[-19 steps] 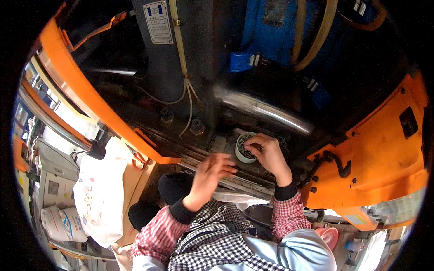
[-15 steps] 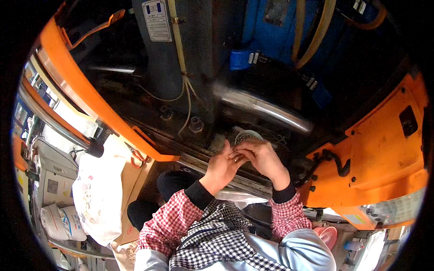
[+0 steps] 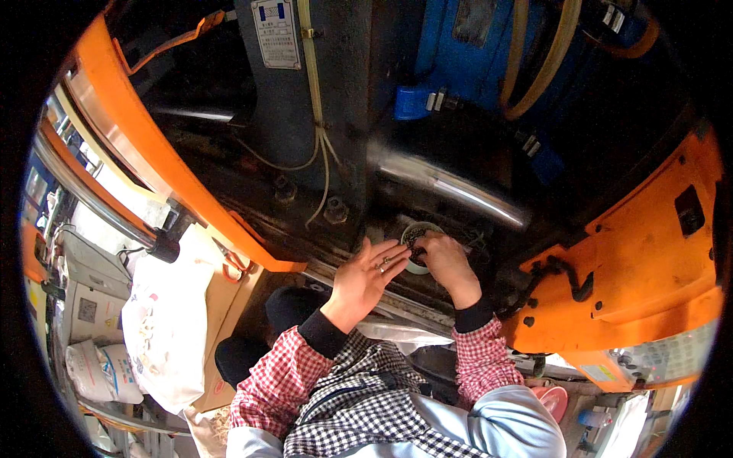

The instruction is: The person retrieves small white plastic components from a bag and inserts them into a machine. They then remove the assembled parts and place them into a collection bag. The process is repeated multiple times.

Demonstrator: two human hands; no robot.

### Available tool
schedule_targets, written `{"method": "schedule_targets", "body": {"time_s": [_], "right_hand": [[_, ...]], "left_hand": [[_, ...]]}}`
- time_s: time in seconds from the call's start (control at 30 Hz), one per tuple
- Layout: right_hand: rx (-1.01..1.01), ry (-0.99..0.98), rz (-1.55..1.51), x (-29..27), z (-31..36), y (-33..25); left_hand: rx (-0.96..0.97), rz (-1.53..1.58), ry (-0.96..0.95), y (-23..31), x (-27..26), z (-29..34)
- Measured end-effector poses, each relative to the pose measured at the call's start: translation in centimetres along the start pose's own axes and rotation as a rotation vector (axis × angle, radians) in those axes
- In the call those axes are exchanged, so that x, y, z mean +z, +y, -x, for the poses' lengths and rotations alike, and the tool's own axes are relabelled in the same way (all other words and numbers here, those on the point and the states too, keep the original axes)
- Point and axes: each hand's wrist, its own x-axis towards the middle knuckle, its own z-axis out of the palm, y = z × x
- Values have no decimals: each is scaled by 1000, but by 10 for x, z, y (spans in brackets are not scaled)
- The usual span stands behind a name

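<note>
My left hand is palm up, fingers stretched out and thumb apart. One or two small shiny bits show on its fingers; whether they are a ring or loose metal pieces I cannot tell. Just to the right, a pale round bowl holds a mass of small dark metal pieces. My right hand reaches over the bowl's right side, fingers bent down and drawn together among the pieces. Its fingertips are hidden, so what they pinch does not show.
A shiny metal bar crosses the dark machine bed behind the bowl. Orange guards stand at left and right. Yellowish cables hang down a grey column. A white sack and a cardboard box are at lower left.
My hands were together in front of the bowl, fingers touching. They have parted: the right has moved into the bowl, and the left has opened out, palm up.
</note>
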Motion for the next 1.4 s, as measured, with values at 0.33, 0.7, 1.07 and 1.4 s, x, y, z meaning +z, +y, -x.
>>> {"method": "schedule_targets", "body": {"time_s": [0.33, 0.7, 1.07, 1.4], "right_hand": [[39, 69, -184, -7, -2, 1], [-258, 157, -451, -29, 16, -64], [-525, -185, -572, 30, 21, -116], [-690, -274, -689, 76, 32, -160]], "left_hand": [[-32, -41, 116, -3, -6, 7], [-15, -219, 133, -4, -32, 31], [-128, -233, 406, 18, -75, 113], [42, -212, 443, 28, -55, 176]]}}
